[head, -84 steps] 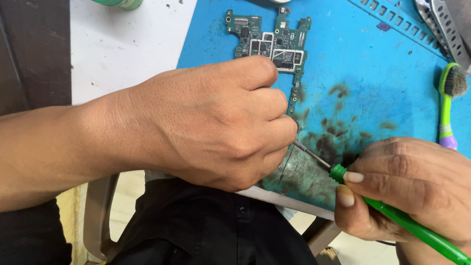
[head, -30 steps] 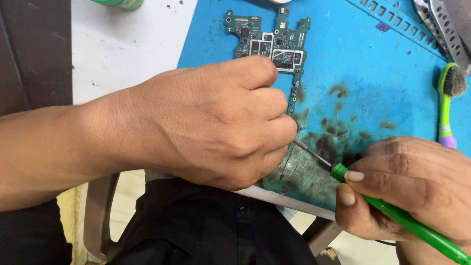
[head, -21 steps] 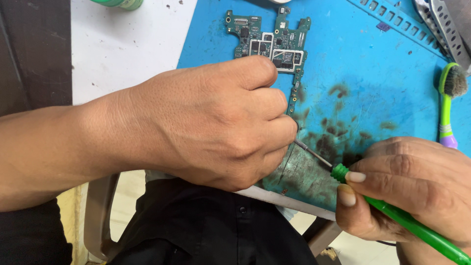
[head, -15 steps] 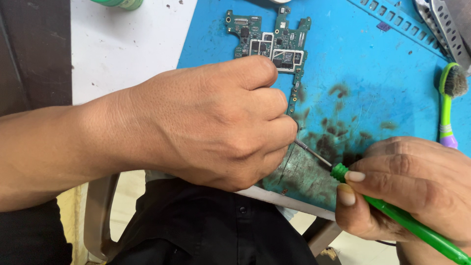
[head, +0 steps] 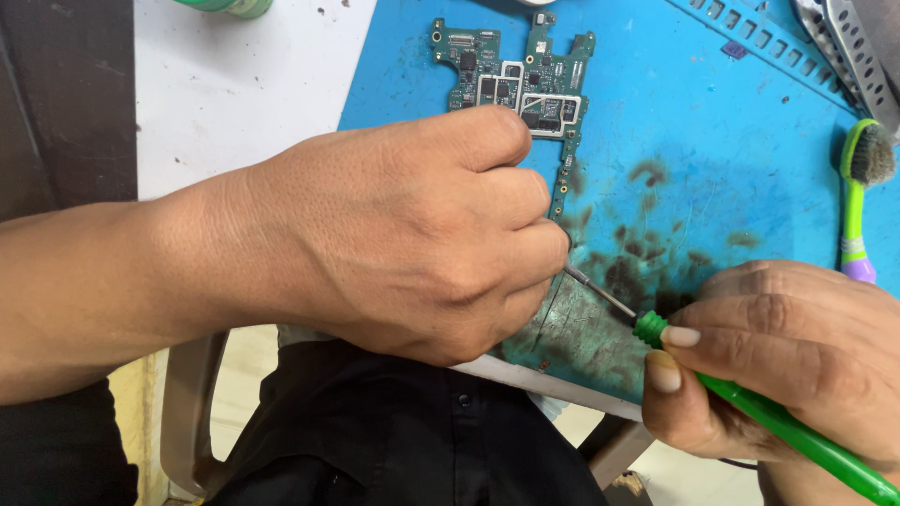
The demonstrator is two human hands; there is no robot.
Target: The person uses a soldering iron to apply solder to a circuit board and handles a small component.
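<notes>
Left hand: filled the centre of the frame, fingers curled into a closed fist, knuckles up, resting on the blue mat; whatever it pinched under the fingers was hidden, so I cannot tell what it held.
Right hand: lower right of the frame, closed around the green handle of the screwdriver, thumb and forefinger pressed near the collar.
Screwdriver: green handle ran from the lower right corner up and to the left; its thin metal shaft pointed toward the left hand, and the tip disappeared just beneath the curled left fingers.
Circuit board: green, with silver shielding frames, lay flat at the upper centre of the frame; its lower edge was covered by the left hand's fingers, which touched it.
Blue mat: covered the right and upper centre of the frame, with dark smudges and stains between the two hands.
Tabletop: white, visible in the upper left beside the mat.
Brush: green handle with a purple end and worn grey bristles, lay along the right edge on the mat, well apart from the board.
Metal tool: silver with a row of holes, upper right corner, only partly in view.
Green container: only its lower rim showed at the top left edge.
</notes>
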